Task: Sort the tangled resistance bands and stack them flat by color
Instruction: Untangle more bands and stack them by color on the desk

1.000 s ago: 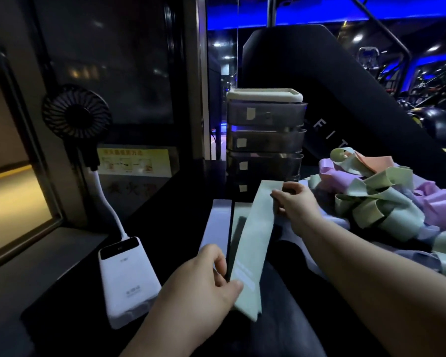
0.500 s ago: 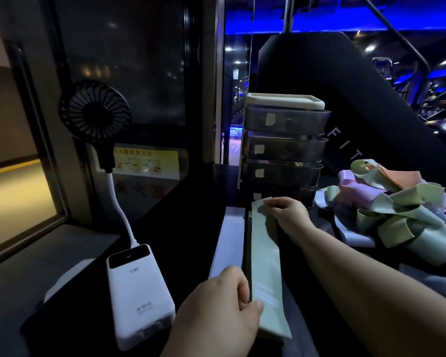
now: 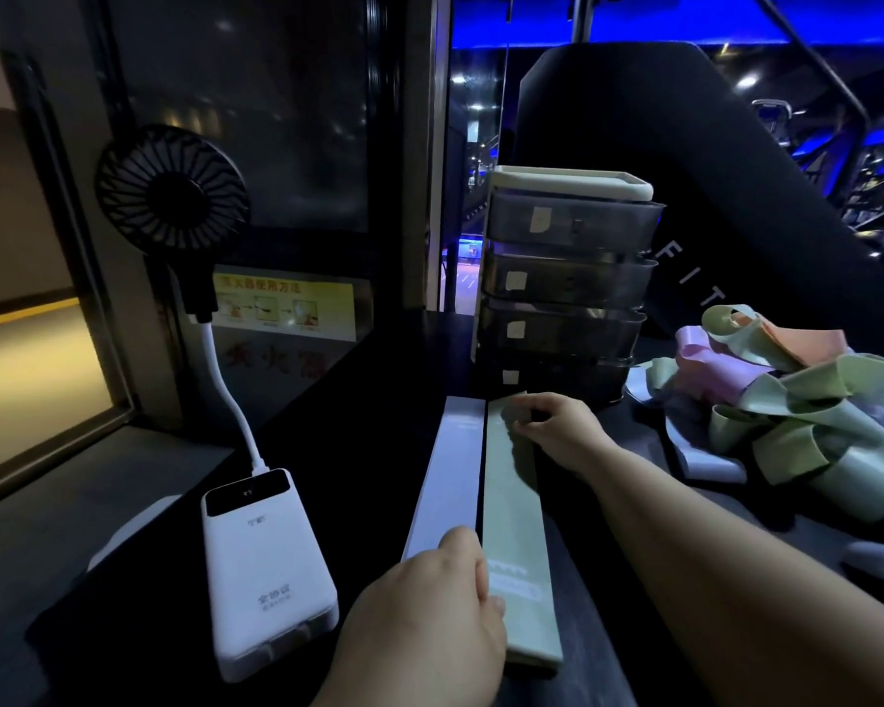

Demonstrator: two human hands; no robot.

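Observation:
A pale green resistance band [image 3: 515,528] lies flat and lengthwise on the dark table, right beside a pale lavender band [image 3: 450,482] laid flat to its left. My right hand [image 3: 557,426] pinches the green band's far end. My left hand [image 3: 430,620] grips its near end at the left edge, fingers curled over it. A tangled heap of green, lilac and peach bands [image 3: 807,410] sits at the right of the table, apart from both hands.
A white power bank [image 3: 266,568] with a black clip fan [image 3: 172,191] on a white stalk stands at the left. A stack of smoky plastic drawers [image 3: 567,278] rises just behind the flat bands. A dark padded gym machine [image 3: 685,160] looms behind.
The green band, held lifted and slanted a second ago, now lies flat on the table beside the lavender one. Both hands have lowered with it and still hold its ends.

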